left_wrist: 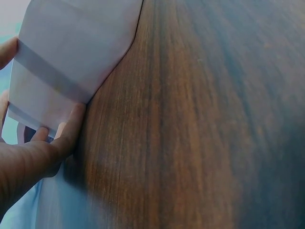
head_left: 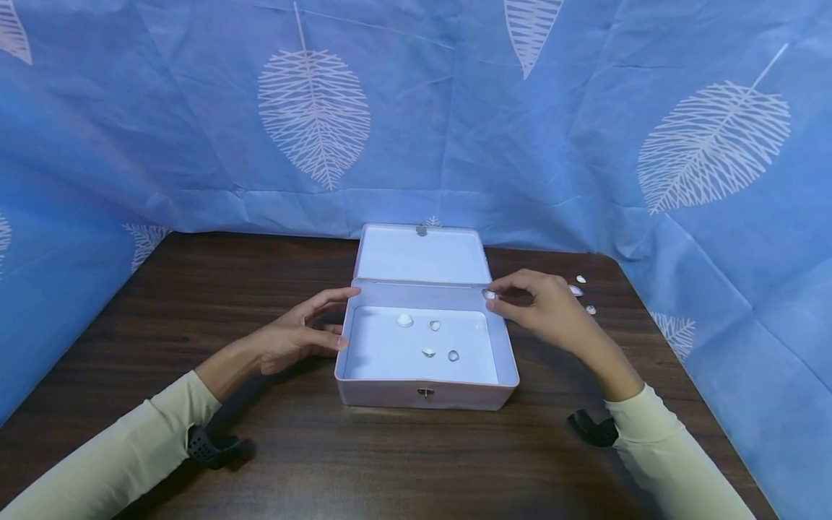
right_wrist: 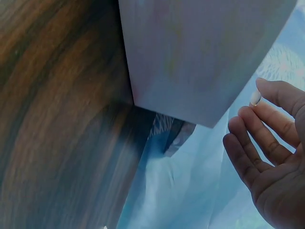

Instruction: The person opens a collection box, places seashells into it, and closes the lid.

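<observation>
A white metal box (head_left: 419,395) with a hinged lid (head_left: 422,253) standing up lies open on the table. Several small whitish shells, among them a rounded one (head_left: 405,320), are spread over its floor. Against the box's left side rests my left hand (head_left: 295,336), its spread fingers and thumb touching the wall and rim. My right hand (head_left: 549,307) is at the right rim near the hinge, pinching a small white shell (right_wrist: 256,98) between thumb and index finger. The other fingers of that hand are loosely bent in the right wrist view.
Beyond my right hand, a few more small shells (head_left: 575,290) lie near the right edge of the dark wooden table (head_left: 292,448). A blue curtain (head_left: 442,144) with white leaf prints hangs behind and along the sides. Black straps (head_left: 211,448) circle both wrists.
</observation>
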Demonstrator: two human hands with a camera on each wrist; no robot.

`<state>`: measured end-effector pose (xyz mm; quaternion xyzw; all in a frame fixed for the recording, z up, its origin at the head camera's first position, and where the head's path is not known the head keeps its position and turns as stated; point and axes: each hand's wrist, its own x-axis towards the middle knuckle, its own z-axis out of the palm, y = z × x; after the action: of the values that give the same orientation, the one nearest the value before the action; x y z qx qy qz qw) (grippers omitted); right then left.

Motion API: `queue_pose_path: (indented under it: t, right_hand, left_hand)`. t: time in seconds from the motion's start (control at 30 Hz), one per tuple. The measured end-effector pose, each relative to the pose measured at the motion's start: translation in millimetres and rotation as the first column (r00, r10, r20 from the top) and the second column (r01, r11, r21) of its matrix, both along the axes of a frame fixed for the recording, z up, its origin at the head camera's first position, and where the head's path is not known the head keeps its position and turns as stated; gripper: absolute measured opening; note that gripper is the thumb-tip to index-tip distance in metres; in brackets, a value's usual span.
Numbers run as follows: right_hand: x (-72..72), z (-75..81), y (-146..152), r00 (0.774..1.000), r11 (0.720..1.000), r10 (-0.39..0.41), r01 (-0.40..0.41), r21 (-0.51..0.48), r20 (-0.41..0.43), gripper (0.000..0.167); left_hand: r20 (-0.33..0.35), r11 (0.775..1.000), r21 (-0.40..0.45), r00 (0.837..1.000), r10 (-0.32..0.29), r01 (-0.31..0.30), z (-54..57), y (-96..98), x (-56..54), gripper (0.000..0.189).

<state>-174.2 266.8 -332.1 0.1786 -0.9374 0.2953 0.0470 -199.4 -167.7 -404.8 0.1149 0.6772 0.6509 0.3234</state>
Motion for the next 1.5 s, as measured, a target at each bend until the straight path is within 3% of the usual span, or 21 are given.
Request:
queue_pose_path:
  t: [0.2,0.73,1.0,1.5]
  right_hand:
    - [-0.6,-4.8,-9,0.999,0.999,0.032,-0.032,0.001,0.028,0.030]
    - [-3.0,-20.3,-36,0.989,0.989,0.146,-0.146,0.033,0.012,0.027]
    - [-1.6,-21.6,-37,0.989,0.988,0.141,-0.142,0.054,0.038,0.031]
    - [8.4,-7.5,-13,0.997,0.997,0.072,-0.071,0.021,-0.037,0.026]
  left_hand:
    - [-0.008,1.000,-0.006,1.000,0.001,-0.001,0.0,0.1,0.0,0.093]
    - [-0.019,1.000,0.003,1.000,-0.003,0.003,-0.6,-0.1,1.6,0.093]
    - [-0.016,1.000,-0.007,1.000,-0.007,0.006,-0.2,1.3,1.3,0.092]
    - [-0.020,1.000,0.004,1.000,-0.008,0.008,1.3,-0.3,0.6,0.095]
